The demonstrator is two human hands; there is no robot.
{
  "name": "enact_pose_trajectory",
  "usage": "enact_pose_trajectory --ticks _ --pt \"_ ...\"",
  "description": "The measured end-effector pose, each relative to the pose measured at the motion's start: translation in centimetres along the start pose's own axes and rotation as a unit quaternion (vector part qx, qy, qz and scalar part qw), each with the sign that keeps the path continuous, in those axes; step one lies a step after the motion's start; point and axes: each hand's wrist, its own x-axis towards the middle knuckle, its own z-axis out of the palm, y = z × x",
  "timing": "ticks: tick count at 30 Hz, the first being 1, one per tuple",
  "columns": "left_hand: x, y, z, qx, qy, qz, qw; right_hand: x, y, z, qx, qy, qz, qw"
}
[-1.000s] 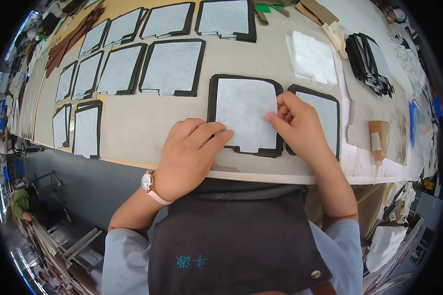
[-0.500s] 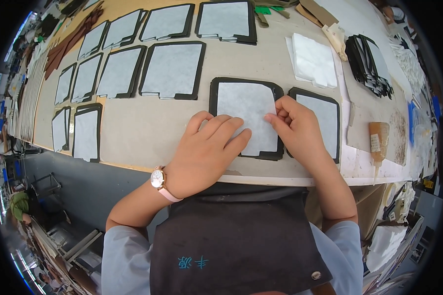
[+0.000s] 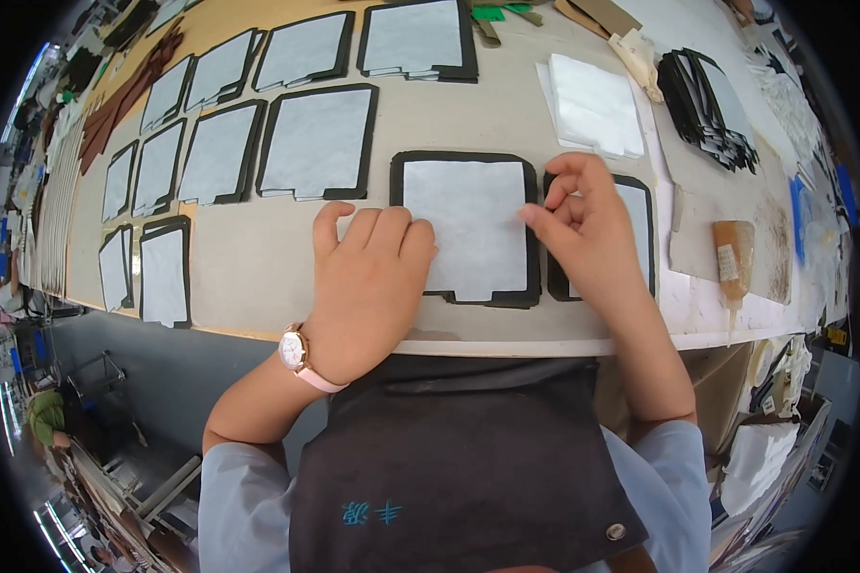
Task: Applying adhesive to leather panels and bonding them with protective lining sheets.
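Head view: left hand [image 3: 371,279], grip unclear, probably steadies the white sheet [image 3: 476,224] partly beneath it; right hand [image 3: 589,222] spread alongside.

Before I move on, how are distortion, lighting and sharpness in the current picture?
Head view: fisheye bend curves the table's front edge, corners go black; head view: light fairly even, with bright tube lights at the left rim; head view: left hand, right hand and the black-bordered panel between them look fairly clear, while the scene near the rim looks squeezed and hard to make out.
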Motion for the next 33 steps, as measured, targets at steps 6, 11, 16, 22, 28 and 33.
enact_pose_trajectory --ticks 6,11,16,22,28,33 --pt "1.3 0.7 -0.3 -0.085 0.024 0.143 0.986 -0.3 -0.5 -2.8 0.279 0.051 0.045 0.958" --pt "1.6 0.3 -0.3 -0.048 -0.021 0.133 0.990 0.1 2.2 -3.7 0.415 0.032 0.116 0.902" --pt "2.3 0.3 -0.9 -0.036 -0.060 0.119 0.990 -0.7 1.9 -3.4 0.251 0.024 0.035 0.967" --pt "3.1 1.1 -0.4 -0.120 -0.076 0.196 0.970 -1.4 2.3 -2.2 -0.058 0.002 -0.155 0.986" --pt "3.2 1.1 -0.5 -0.119 -0.079 0.197 0.970 -1.7 2.8 -0.5 -0.269 -0.004 -0.298 0.916" --pt "4.2 0.3 -0.1 -0.092 -0.056 0.133 0.985 -1.3 2.8 -0.4 -0.274 -0.029 -0.313 0.909"
